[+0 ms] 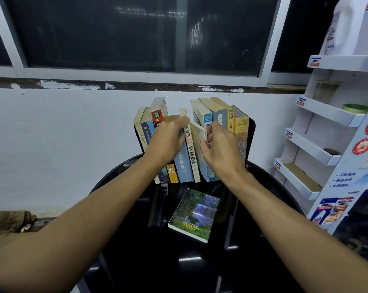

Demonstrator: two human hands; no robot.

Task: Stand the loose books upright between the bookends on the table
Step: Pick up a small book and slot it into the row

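Fingers (178, 120) of the left hand (168, 140) lie fairly straight across the spines of the standing books (184, 166), pressing on the left group. The right hand (221, 149) curls its fingers and thumb around a white paperback (197, 132) that tilts in the gap at the middle of the row. That row stands at the back of the black table (136, 261), its right end against a black bookend (251, 140), and a waterfall-cover book (194, 214) lies flat in front, apart from both hands.
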